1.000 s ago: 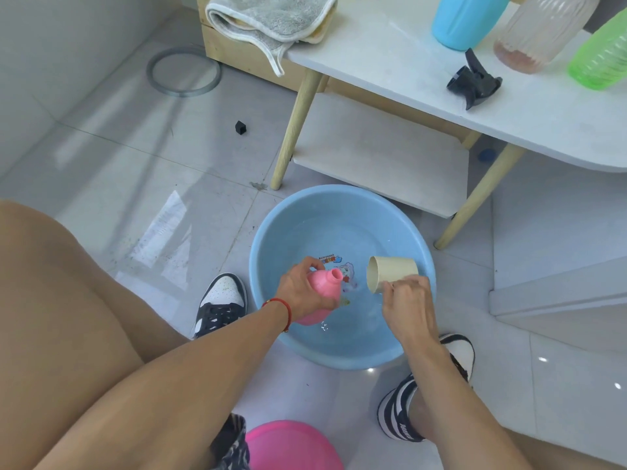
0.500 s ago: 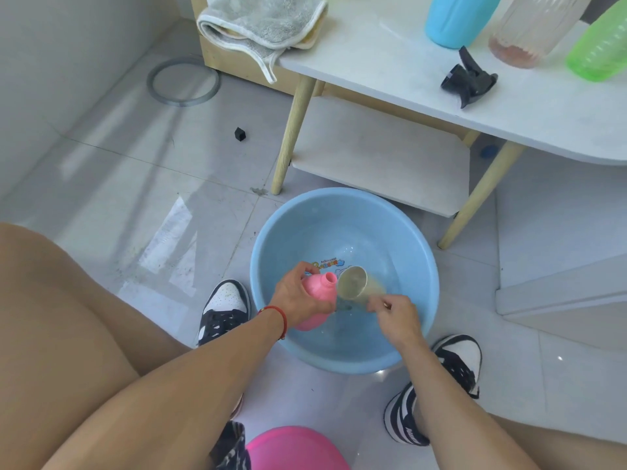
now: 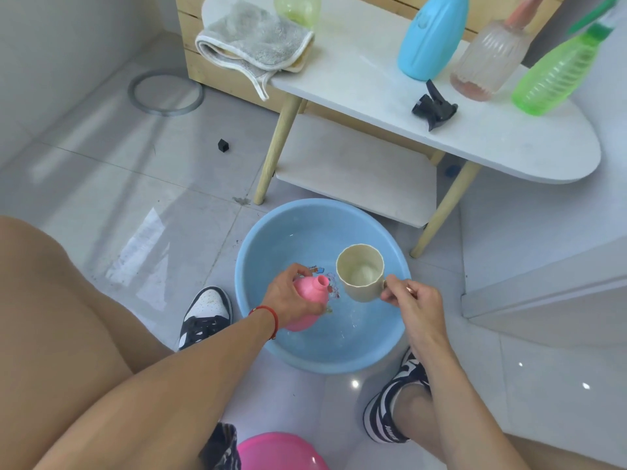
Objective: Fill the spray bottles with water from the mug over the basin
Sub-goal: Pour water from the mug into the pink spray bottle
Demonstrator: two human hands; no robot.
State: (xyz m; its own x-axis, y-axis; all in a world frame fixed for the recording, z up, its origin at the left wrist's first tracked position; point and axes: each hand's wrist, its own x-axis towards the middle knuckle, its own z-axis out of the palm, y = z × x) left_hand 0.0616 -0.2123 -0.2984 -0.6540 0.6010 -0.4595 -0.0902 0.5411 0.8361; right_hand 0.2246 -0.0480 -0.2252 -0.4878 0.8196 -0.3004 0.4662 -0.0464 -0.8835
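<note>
Your grey tiled floor (image 3: 142, 184) carries the blue basin (image 3: 258, 239) at centre frame, a grey ring (image 3: 135, 96) upper left, a small black cube (image 3: 223, 145), and a pink tub (image 3: 271, 449) at the bottom edge. At upper right, your white table (image 3: 509, 140) holds a grey towel (image 3: 251, 42), a black sprayer head (image 3: 434, 108) and blue (image 3: 429, 39), clear (image 3: 485, 62) and green (image 3: 556, 76) bottles.

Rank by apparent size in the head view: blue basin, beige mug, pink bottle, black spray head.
1. Blue basin
2. Beige mug and pink bottle: similar, bottle partly covered by the left hand
3. Black spray head, though farther away
</note>
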